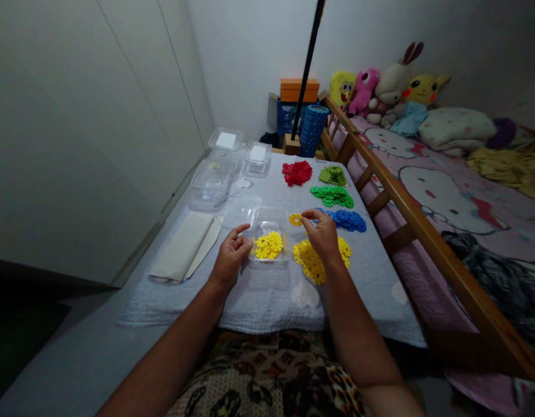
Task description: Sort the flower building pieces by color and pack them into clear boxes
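Table [259,307] under grey-blue cloth. One clear container [270,215], mid-width, nearer the near edge than the far; several yellow pieces [268,245] on its floor. One notched yellow disc [295,219], round, without long axis, pinched between thumb and forefinger of right hand [323,234]; to the left of those fingertips, just beside container's far right corner, height above cloth not discernible. Left hand [231,255] farther from disc, at container's left wall, fingers loosely curled and partly apart; pinch or mere touch, not discernible. Beneath right forearm, yellow pile [313,269]. Toward table's far right corner, in order: blue pile [350,220], green pile [332,197], olive-green pile [332,175]. Near far edge, red pile [297,172]. Along left edge, folded pale sheet [180,246].
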Available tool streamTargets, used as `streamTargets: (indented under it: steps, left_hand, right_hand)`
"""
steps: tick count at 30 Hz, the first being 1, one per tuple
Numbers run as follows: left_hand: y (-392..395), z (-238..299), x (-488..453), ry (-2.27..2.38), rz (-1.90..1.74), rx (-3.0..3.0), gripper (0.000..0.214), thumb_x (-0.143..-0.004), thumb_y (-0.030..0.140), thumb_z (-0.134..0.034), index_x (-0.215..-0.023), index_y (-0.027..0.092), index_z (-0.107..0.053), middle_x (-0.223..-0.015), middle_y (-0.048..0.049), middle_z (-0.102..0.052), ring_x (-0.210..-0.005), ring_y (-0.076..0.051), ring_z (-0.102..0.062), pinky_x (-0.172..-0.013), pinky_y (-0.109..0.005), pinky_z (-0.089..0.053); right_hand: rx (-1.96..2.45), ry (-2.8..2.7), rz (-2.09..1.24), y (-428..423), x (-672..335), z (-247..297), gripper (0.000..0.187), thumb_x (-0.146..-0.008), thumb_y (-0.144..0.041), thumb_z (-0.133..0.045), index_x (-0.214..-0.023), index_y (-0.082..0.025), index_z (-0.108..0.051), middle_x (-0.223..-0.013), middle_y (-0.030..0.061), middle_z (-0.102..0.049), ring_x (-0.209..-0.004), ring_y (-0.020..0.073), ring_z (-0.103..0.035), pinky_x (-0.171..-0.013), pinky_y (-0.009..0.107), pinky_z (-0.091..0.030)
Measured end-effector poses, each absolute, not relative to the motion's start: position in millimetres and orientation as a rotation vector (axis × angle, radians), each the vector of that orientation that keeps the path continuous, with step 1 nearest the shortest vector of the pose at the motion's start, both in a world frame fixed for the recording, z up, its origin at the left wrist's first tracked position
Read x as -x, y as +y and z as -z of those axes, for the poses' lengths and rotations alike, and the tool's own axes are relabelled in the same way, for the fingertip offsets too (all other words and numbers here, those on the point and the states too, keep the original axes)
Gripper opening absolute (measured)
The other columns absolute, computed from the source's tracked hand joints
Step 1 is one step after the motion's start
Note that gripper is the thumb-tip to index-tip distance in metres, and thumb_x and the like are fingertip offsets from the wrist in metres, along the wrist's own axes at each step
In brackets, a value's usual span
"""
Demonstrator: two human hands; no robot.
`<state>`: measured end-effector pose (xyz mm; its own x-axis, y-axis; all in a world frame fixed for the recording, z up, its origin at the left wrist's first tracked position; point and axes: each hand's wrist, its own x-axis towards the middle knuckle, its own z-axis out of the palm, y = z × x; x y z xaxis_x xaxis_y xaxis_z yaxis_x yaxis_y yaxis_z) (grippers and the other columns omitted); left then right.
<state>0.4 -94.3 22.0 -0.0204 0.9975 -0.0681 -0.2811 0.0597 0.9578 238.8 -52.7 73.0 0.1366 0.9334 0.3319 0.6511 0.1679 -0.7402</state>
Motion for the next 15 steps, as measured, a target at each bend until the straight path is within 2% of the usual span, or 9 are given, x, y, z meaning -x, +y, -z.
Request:
streamTargets:
  steps: [4, 8, 11, 15]
  left_hand:
    - [-95, -26, -1, 1.033, -1.298, -0.888, 0.061, -0.073, 0.031, -0.080, -0.129, 0.017, -0.059, -0.063, 0.0095, -0.049, -0.051, -0.006, -0.038, -0.051, -0.021, -0.026]
    - [-96, -29, -2, 1.004, -1.271, -0.840, 0.065, -0.072, 0.032, -0.080, -0.131, 0.017, -0.058, -0.063, 0.0100, -0.049, -0.048, -0.006, -0.038, -0.048, -0.021, -0.024]
    - [-96, -29, -2, 0.982, -1.266, -0.829, 0.066, -0.072, 0.031, -0.081, -0.132, 0.017, -0.057, -0.062, 0.0103, -0.049, -0.048, -0.006, -0.039, -0.047, -0.021, -0.025]
    - [-96, -29, -1, 0.967, -1.265, -0.826, 0.065, -0.071, 0.031, -0.081, -0.130, 0.016, -0.057, -0.063, 0.0101, -0.050, -0.050, -0.006, -0.041, -0.049, -0.020, -0.028]
  right_hand:
    - [1.509, -1.738, -0.458, -57, -216, -85, 0.012, -0.087, -0.024, -0.063, -0.092, -0.024, -0.074, -0.094, 0.0033, -0.076, -0.099, 0.0238, -0.063, -0.103, 0.044, -0.037]
    - [1.591, -1.927, -0.488, -58, -196, -88, 0.013, -0.088, -0.017, -0.065, -0.093, -0.025, -0.074, -0.094, 0.0018, -0.076, -0.106, 0.0239, -0.060, -0.115, 0.054, -0.022]
    - [1.641, -2.066, -0.485, -56, -186, -84, 0.015, -0.090, -0.015, -0.064, -0.093, -0.026, -0.074, -0.094, 0.0015, -0.076, -0.109, 0.0230, -0.059, -0.119, 0.060, -0.011]
    - [1.692, -2.177, -0.386, -53, -180, -76, 0.018, -0.093, -0.017, -0.063, -0.098, -0.027, -0.076, -0.098, 0.0048, -0.074, -0.111, 0.0234, -0.057, -0.119, 0.064, -0.006]
